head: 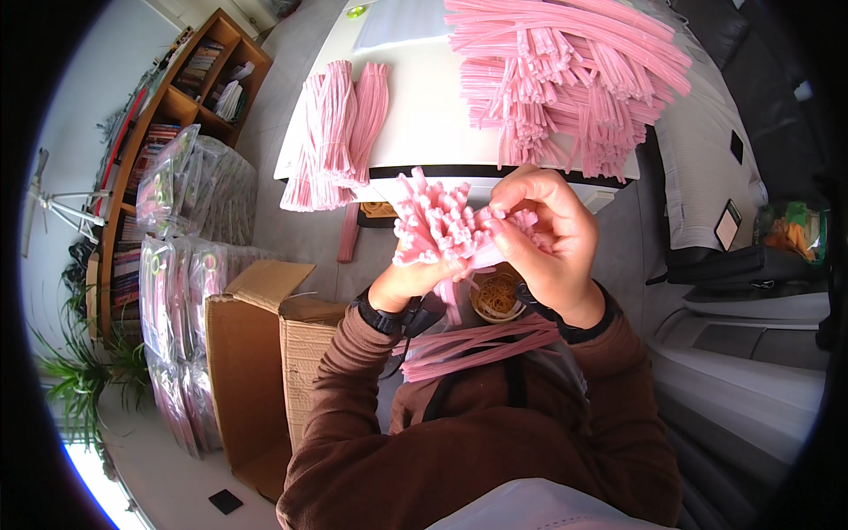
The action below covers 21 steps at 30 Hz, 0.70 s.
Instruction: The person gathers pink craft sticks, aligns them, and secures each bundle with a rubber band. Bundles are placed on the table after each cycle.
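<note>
A thick bunch of pink fuzzy stems, like pipe cleaners [440, 228], stands up toward me with its ends fanned out. My left hand [421, 275] is wrapped around this bunch from below. At the bunch's right side, my right hand [556, 238] pinches a few stems between thumb and fingers. More loose pink stems [477, 348] lie across my lap. Beneath my hands a round bowl [498, 317] holds yellowish rubber bands. The lower part of the held bunch is mostly hidden by my hands.
Ahead, a white table [424, 112] bears a big pile of pink stem bundles [570, 79] and tied bundles [338, 126] at left. An open cardboard box [308, 371] and stacked plastic-wrapped packs [192, 278] stand left, before a wooden bookshelf [192, 99]. A phone [728, 224] lies right.
</note>
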Tool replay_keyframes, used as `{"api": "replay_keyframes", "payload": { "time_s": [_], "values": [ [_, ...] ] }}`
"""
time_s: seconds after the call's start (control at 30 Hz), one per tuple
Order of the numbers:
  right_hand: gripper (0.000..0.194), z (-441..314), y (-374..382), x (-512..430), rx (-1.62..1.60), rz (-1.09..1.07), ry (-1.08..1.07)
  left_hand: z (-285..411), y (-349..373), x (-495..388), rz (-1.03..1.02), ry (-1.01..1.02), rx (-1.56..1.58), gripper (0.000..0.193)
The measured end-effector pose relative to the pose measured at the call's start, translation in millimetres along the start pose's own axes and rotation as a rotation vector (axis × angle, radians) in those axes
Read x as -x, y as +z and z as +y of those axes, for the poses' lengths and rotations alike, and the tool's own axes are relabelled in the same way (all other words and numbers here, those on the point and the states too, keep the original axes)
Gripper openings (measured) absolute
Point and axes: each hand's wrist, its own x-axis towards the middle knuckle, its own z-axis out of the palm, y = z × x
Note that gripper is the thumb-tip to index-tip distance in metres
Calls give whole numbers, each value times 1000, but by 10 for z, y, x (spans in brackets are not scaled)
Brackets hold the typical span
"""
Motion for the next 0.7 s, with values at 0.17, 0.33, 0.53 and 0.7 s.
{"api": "replay_keyframes", "payload": {
  "time_s": [0.17, 0.33, 0.53, 0.7],
  "values": [
    [18, 18, 8, 19, 107, 31, -40, 38, -2, 15, -7, -30, -51, 85],
    [21, 47, -14, 28, 67, -25, -107, 4, -27, 19, -11, -31, -50, 87],
    [22, -20, 10, 38, 52, -24, -71, -37, -10, 0, 15, 41, -51, 89],
    [15, -34, -50, -50, 270, -201, -240, 32, 29, -11, -7, -4, -27, 87]
  ]
}}
